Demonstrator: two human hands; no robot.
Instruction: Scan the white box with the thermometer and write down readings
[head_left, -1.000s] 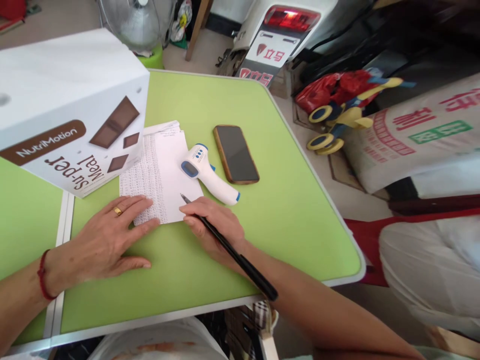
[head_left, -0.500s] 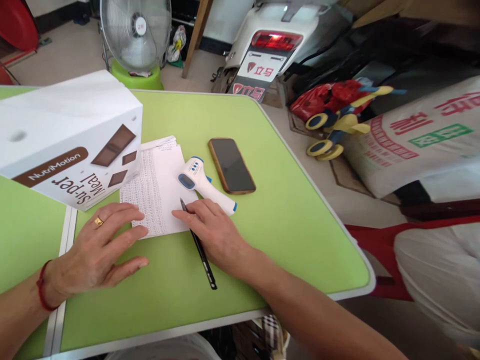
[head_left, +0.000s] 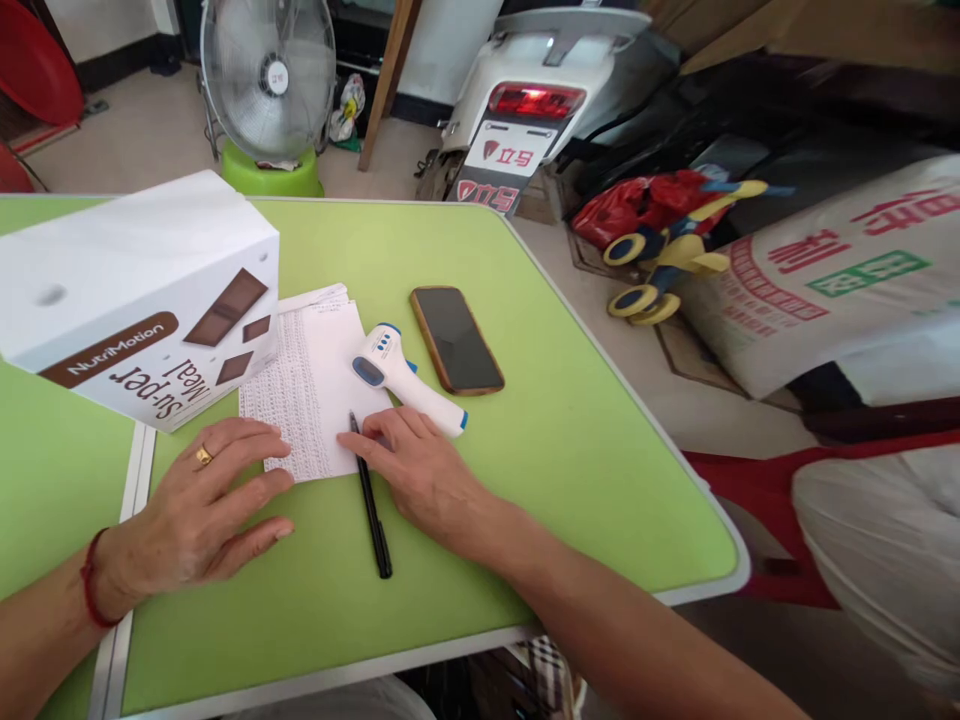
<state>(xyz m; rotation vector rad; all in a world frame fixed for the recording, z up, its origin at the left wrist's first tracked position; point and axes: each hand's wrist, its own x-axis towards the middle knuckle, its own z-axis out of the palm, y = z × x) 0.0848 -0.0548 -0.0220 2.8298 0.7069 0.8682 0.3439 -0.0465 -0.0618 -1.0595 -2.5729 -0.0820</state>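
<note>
My left hand (head_left: 214,500), with a gold ring, rests on the table with its fingers apart and holds nothing. Its fingertips reach the lower left edge of the written paper sheets (head_left: 330,390). My right hand (head_left: 420,470) has bent fingers, and its thumb crosses over a black pen (head_left: 373,525). The pen slants down toward me, tip over the paper, clip end on the green table. Just beyond the right fingers lies a white and blue infrared thermometer (head_left: 405,380), partly on the paper. The right fingertips are partly hidden.
A large white NutriMotion box (head_left: 150,270) stands at the left, over the paper's edge. A phone (head_left: 457,340) lies right of the thermometer. Past the table's far edge are a fan (head_left: 270,80) and a scooter (head_left: 517,110). A printed sack (head_left: 832,270) stands at the right.
The pen's lower end has swung left under my right thumb, and its clip now shows. My left hand keeps its spread pose. The whole view has shifted slightly.
</note>
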